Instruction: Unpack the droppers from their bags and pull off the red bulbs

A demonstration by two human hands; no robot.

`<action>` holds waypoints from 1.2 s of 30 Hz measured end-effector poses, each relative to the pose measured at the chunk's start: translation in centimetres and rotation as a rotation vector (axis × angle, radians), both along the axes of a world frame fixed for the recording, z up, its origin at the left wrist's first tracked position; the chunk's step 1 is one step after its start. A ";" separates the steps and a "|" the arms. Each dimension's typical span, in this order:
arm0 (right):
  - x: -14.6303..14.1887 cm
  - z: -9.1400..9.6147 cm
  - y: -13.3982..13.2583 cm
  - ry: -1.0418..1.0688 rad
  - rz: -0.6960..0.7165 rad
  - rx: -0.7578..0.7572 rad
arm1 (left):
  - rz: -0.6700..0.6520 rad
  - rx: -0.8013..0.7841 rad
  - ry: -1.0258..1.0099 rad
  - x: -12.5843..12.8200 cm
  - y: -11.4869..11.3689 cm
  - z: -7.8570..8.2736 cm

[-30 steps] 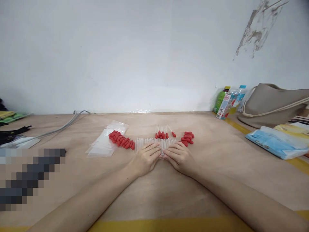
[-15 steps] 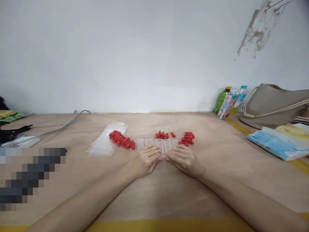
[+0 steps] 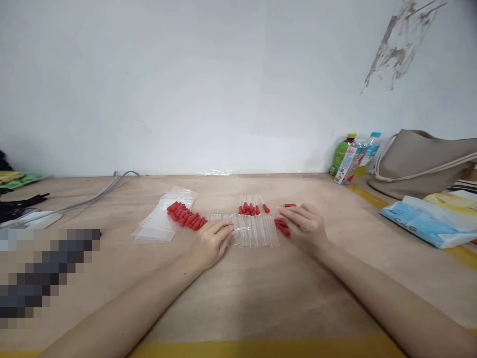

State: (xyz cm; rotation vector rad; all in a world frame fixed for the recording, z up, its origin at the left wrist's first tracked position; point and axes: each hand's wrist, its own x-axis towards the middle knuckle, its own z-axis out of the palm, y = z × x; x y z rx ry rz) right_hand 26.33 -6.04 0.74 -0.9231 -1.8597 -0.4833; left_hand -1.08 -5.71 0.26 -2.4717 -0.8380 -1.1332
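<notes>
A row of clear glass tubes (image 3: 257,232) lies on the brown tabletop in front of me. My left hand (image 3: 210,242) pinches one clear tube (image 3: 241,229) crosswise above the row's left part. My right hand (image 3: 303,226) rests over a pile of red rubber caps (image 3: 282,226) at the row's right end, fingers curled onto them. A larger heap of red caps (image 3: 186,216) lies to the left, beside a stack of clear plastic bags (image 3: 164,220). Several capped droppers (image 3: 252,208) lie behind the row.
Drink bottles (image 3: 352,156) and a beige bag (image 3: 421,159) stand at the back right by the wall. A blue packet (image 3: 428,219) lies at the right. A grey cable (image 3: 93,196) and dark tools (image 3: 18,206) are at the left.
Both hands have parted from the middle of the tube row. The left now lifts one tube; the right has slid right onto the red caps.
</notes>
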 end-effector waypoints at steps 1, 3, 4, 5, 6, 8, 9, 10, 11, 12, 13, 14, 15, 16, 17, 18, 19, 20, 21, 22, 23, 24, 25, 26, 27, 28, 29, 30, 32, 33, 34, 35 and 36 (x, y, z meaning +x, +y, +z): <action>0.4 0.1 0.4 0.067 -0.025 -0.047 | 0.053 -0.008 -0.008 0.0 0.2 0.0; 1.3 0.1 1.3 0.198 -0.060 -0.141 | 0.138 -0.026 -0.002 0.3 0.5 0.2; 1.7 0.2 1.8 0.262 -0.086 -0.181 | 0.163 -0.034 0.011 0.5 0.6 0.3; 2.1 0.2 2.2 0.320 -0.117 -0.211 | 0.173 -0.041 0.028 0.7 0.8 0.5; 2.5 0.2 2.7 0.369 -0.149 -0.238 | 0.170 -0.043 0.044 1.0 1.0 0.6; 3.3 0.2 3.4 0.447 -0.191 -0.309 | 0.137 -0.031 0.068 1.5 1.3 0.7; 3.6 0.2 3.7 0.494 -0.203 -0.351 | 0.117 -0.024 0.072 1.8 1.4 0.7; 3.9 0.2 4.0 0.546 -0.212 -0.389 | 0.097 -0.022 0.075 2.0 1.5 0.6; 4.1 0.1 4.2 0.600 -0.224 -0.420 | 0.075 -0.028 0.077 2.3 1.5 0.5; 4.3 0.0 4.4 0.651 -0.230 -0.453 | 0.052 -0.041 0.079 2.5 1.5 0.5; 4.4 -0.1 4.6 0.692 -0.227 -0.488 | 0.026 -0.059 0.079 2.7 1.4 0.4; 4.4 -0.2 4.7 0.717 -0.212 -0.524 | -0.001 -0.079 0.078 2.8 1.2 0.4; 4.4 -0.4 4.8 0.725 -0.185 -0.560 | -0.028 -0.094 0.077 2.9 1.0 0.3; 4.4 -0.6 4.9 0.725 -0.148 -0.595 | -0.053 -0.106 0.079 3.0 0.8 0.3; 4.4 -0.7 5.0 0.723 -0.114 -0.622 | -0.076 -0.117 0.083 3.1 0.6 0.3; 4.4 -0.9 5.0 0.721 -0.091 -0.636 | -0.096 -0.129 0.088 3.1 0.4 0.4; 4.4 -1.0 5.1 0.718 -0.083 -0.636 | -0.113 -0.145 0.094 3.1 0.2 0.4; 4.4 -1.1 5.2 0.715 -0.085 -0.633 | -0.127 -0.162 0.100 3.2 0.0 0.4; 4.5 -1.1 5.3 0.712 -0.094 -0.626 | -0.139 -0.180 0.105 3.2 -0.1 0.4; 4.6 -1.2 5.3 0.706 -0.111 -0.618 | -0.146 -0.198 0.112 3.3 -0.2 0.5; 4.7 -1.3 5.4 0.698 -0.132 -0.610 | -0.150 -0.212 0.119 3.3 -0.3 0.5; 4.8 -1.3 5.4 0.687 -0.153 -0.604 | -0.152 -0.221 0.128 3.3 -0.3 0.5; 4.9 -1.4 5.5 0.674 -0.172 -0.601 | -0.152 -0.226 0.135 3.3 -0.4 0.5; 4.9 -1.5 5.5 0.660 -0.186 -0.601 | -0.153 -0.227 0.140 3.2 -0.4 0.6; 4.9 -1.6 5.5 0.646 -0.195 -0.604 | -0.154 -0.225 0.140 3.2 -0.5 0.6; 4.9 -1.7 5.5 0.632 -0.201 -0.607 | -0.154 -0.221 0.136 3.1 -0.5 0.6; 4.9 -1.8 5.5 0.619 -0.203 -0.610 | -0.152 -0.219 0.129 2.9 -0.5 0.6; 4.9 -1.9 5.5 0.608 -0.204 -0.613 | -0.148 -0.218 0.119 2.8 -0.6 0.5; 4.8 -2.0 5.4 0.594 -0.209 -0.610 | -0.131 -0.217 0.090 2.4 -0.7 0.5; 4.8 -2.1 5.4 0.593 -0.215 -0.604 | -0.119 -0.216 0.078 2.2 -0.7 0.5; 4.7 -2.1 5.3 0.595 -0.225 -0.596 | -0.106 -0.214 0.066 2.0 -0.8 0.5; 4.8 -2.1 5.3 0.600 -0.236 -0.587 | -0.092 -0.211 0.057 1.9 -0.8 0.5; 4.8 -2.0 5.3 0.606 -0.248 -0.578 | -0.077 -0.209 0.049 1.8 -0.8 0.5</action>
